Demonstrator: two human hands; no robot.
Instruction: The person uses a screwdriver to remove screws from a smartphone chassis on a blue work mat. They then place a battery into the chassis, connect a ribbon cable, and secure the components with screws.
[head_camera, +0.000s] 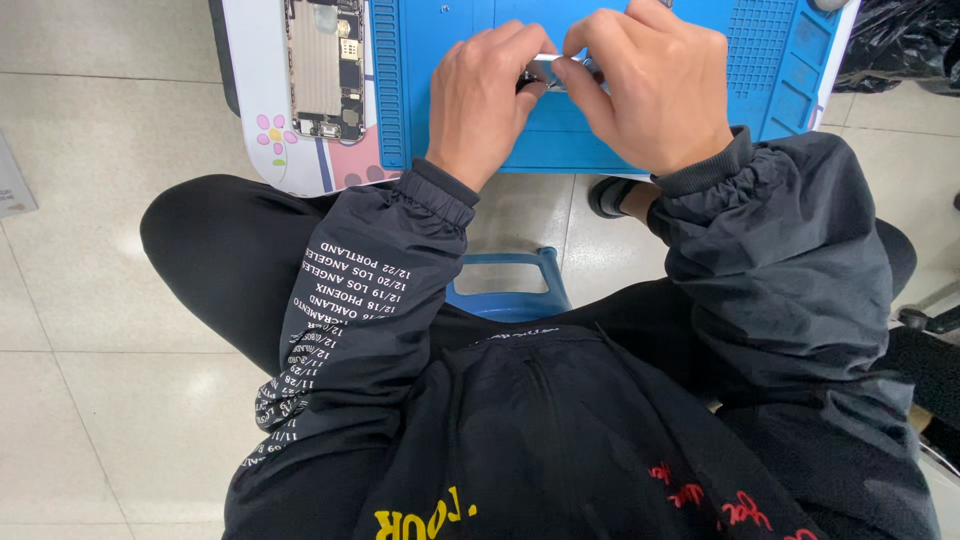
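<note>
Black sleeves lead to left hand and right hand, both pinching a small metal part between them.

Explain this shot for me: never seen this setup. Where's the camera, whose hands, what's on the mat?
One picture, from a camera worn on a person's head, looking down at their lap and hands. No machine: just two bare hands. The left hand and right hand meet over a blue work mat and pinch a small silvery part between the fingertips; what it is cannot be told. Left of the mat lies an opened phone, its insides showing, on a white table.
</note>
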